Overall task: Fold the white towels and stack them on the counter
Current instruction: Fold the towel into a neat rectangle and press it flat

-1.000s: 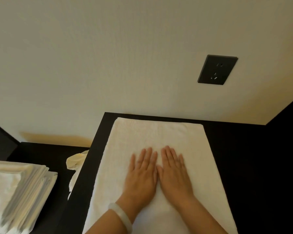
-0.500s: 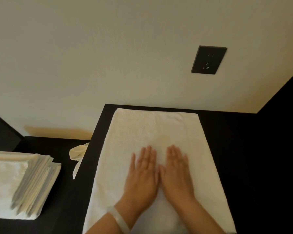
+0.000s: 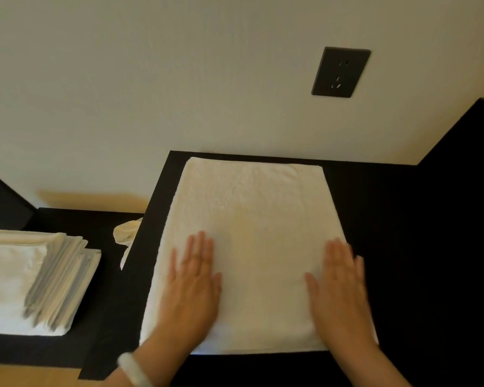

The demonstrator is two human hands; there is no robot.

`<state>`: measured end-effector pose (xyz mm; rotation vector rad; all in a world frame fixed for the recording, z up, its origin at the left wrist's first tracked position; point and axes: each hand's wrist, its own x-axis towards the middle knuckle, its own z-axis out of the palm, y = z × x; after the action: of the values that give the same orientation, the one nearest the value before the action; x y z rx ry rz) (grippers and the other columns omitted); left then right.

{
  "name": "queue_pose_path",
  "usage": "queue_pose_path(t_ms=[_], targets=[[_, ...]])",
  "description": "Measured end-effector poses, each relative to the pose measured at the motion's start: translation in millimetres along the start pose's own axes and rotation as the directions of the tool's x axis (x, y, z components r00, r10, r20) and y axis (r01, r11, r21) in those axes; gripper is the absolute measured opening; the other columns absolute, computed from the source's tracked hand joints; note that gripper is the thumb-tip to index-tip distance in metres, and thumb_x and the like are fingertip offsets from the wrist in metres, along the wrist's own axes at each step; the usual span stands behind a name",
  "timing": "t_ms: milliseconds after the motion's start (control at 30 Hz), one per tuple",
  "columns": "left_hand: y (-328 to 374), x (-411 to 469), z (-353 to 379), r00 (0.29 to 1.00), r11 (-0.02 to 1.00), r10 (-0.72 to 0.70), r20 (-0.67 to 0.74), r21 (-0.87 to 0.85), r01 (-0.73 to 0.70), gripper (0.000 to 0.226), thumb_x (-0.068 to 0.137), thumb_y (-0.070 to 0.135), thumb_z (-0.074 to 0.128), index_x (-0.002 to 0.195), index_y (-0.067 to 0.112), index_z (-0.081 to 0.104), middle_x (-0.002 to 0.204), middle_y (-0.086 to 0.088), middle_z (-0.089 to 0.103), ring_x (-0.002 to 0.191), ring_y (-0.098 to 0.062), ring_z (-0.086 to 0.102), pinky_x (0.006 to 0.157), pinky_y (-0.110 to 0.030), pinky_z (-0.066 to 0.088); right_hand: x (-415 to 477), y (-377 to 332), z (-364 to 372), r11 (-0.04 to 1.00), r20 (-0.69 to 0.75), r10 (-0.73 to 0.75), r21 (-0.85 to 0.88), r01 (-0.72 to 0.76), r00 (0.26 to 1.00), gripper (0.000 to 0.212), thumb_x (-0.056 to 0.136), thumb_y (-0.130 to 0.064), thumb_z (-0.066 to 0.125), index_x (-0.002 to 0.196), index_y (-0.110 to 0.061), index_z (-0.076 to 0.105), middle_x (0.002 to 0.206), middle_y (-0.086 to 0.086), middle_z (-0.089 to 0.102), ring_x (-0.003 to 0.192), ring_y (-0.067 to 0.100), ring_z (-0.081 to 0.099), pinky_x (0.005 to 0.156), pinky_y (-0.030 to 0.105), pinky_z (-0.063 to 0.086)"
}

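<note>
I judge this the smoothing step: my left hand (image 3: 192, 289) and blurred right hand (image 3: 338, 291) lie flat, apparently gripping nothing, on the white terry towel (image 3: 257, 213) spread over the black counter (image 3: 389, 247), and next I must pinch its near edge to fold toward twelve o'clock.

The left hand (image 3: 192, 286) lay flat, palm down, fingers (image 3: 199, 252) straight and close together, thumb spread toward the right hand (image 3: 340, 291). The right hand lay flat likewise, thumb toward the left. The hands were well apart. Both forearms extended back behind the fingers.
</note>
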<state>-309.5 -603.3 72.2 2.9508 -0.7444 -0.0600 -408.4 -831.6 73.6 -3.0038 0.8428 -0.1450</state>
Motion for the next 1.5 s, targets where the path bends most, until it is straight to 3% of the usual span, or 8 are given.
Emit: queue_pose_path(t_ms=[167,367,533,600,733,1033,1200,1500], targets=[[55,3,21,0.970,0.966,0.243,0.013,-0.095,-0.241,0.056,0.103,0.037,0.025,0.152,0.010,0.032,0.161,-0.008,0.022,0.148,-0.024,0.024,0.114,-0.046,0.017,-6,-62,18,0.966,0.154,-0.213,0.179,0.185,0.965,0.064,0.096,-0.039,0.029,0.147,-0.001,0.036,0.154,0.015,0.037,0.142,0.024,0.037,0.113,0.043,0.017],[-4,-22,17,0.968,0.964,0.249,0.031,-0.100,-0.245,0.060,0.102,0.053,0.009,0.156,0.034,-0.007,0.164,0.007,-0.014,0.150,-0.012,-0.014,0.120,-0.045,-0.004,-29,16,22,0.979,0.132,-0.187,0.103,0.174,0.973,0.076,0.094,-0.060,-0.011,0.157,-0.019,-0.002,0.165,0.000,-0.006,0.152,0.013,-0.008,0.120,0.037,-0.005],[-40,-41,12,0.945,0.936,0.327,0.028,-0.144,-0.320,0.062,0.103,0.059,0.013,0.157,0.033,-0.001,0.165,0.008,-0.007,0.152,-0.013,-0.004,0.119,-0.041,-0.001,-37,66,5,0.945,0.238,-0.312,0.177,0.275,0.920,0.065,0.090,-0.073,-0.004,0.149,-0.046,-0.017,0.154,-0.024,-0.032,0.142,-0.004,-0.030,0.116,0.023,-0.022],[-38,-39,8,0.910,0.876,0.415,0.014,-0.275,-0.396,0.060,0.102,0.060,0.021,0.156,0.039,0.007,0.165,0.014,0.001,0.152,-0.011,0.003,0.120,-0.037,-0.001,-36,75,-5,0.882,0.240,-0.412,0.347,0.318,0.879,0.051,0.089,-0.070,0.024,0.139,-0.063,0.014,0.151,-0.040,-0.014,0.142,-0.012,-0.018,0.116,0.016,-0.017],[3,-27,-7,0.782,0.685,0.621,-0.051,-0.449,-0.574,0.045,0.098,0.057,0.045,0.138,0.037,0.049,0.151,0.016,0.038,0.143,-0.001,0.024,0.118,-0.024,0.016,-39,76,-10,0.739,0.164,-0.519,0.579,0.345,0.839,0.030,0.080,-0.043,0.073,0.101,-0.060,0.059,0.140,-0.040,0.035,0.138,-0.007,0.028,0.110,0.019,0.027],[63,-12,-2,0.568,0.550,0.821,-0.059,-0.183,-0.815,0.022,0.096,0.042,0.053,0.103,0.023,0.061,0.108,0.005,0.054,0.097,-0.013,0.046,0.084,-0.029,0.045,-46,87,-16,0.784,0.142,-0.555,0.416,0.460,0.820,0.021,0.088,-0.039,0.062,0.097,-0.053,0.049,0.133,-0.041,0.037,0.129,-0.019,0.031,0.098,-0.001,0.027],[65,-14,-3,0.498,0.497,0.859,-0.121,-0.040,-0.867,0.017,0.099,0.028,0.052,0.087,0.019,0.060,0.088,0.005,0.054,0.080,-0.013,0.044,0.070,-0.028,0.045,-50,80,-18,0.774,0.067,-0.602,0.294,0.561,0.795,0.020,0.088,-0.034,0.057,0.106,-0.033,0.065,0.130,-0.015,0.059,0.120,-0.001,0.052,0.103,0.017,0.039],[66,-9,-9,0.679,0.582,0.734,0.014,-0.529,-0.617,0.024,0.101,0.029,0.042,0.095,0.015,0.061,0.097,0.003,0.054,0.088,-0.003,0.040,0.081,-0.013,0.033,-53,78,-23,0.758,-0.049,-0.525,0.426,0.493,0.850,0.013,0.096,-0.035,0.051,0.100,-0.031,0.063,0.113,-0.024,0.054,0.108,-0.008,0.050,0.097,0.010,0.040]])
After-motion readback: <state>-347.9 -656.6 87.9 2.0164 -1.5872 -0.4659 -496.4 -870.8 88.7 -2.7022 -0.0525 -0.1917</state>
